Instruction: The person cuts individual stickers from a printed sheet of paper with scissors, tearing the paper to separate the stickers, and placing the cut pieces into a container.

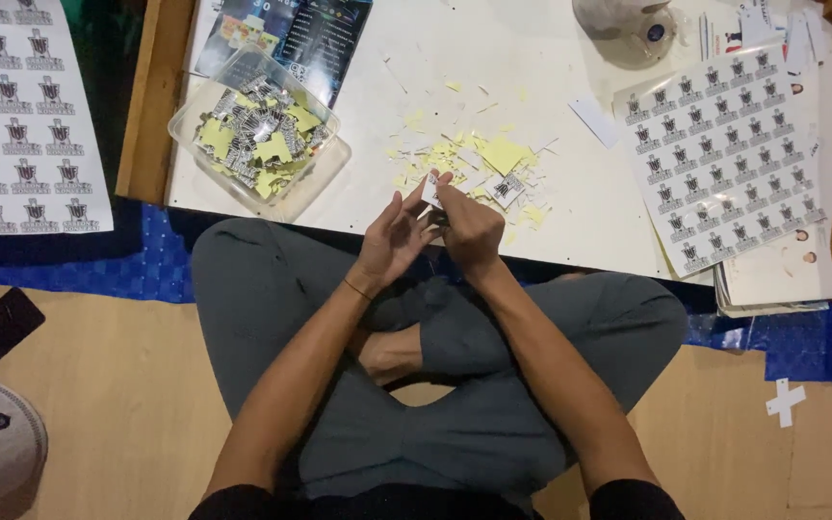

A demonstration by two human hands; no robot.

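A white board [570, 207] lies on the floor. Over its near edge, left hand [392, 236] and right hand [469, 229] pinch one small sticker [431, 189]. Clear tub [257, 135] of cutouts left, sticker sheet [724, 154] right, yellow scraps [503, 154] between.

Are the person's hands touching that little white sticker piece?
Touching. The head view shows the small white sticker piece pinched between the fingertips of the left hand and right hand.

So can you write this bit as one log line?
left hand: pinching small sticker | right hand: pinching it too | clear tub: cut stickers
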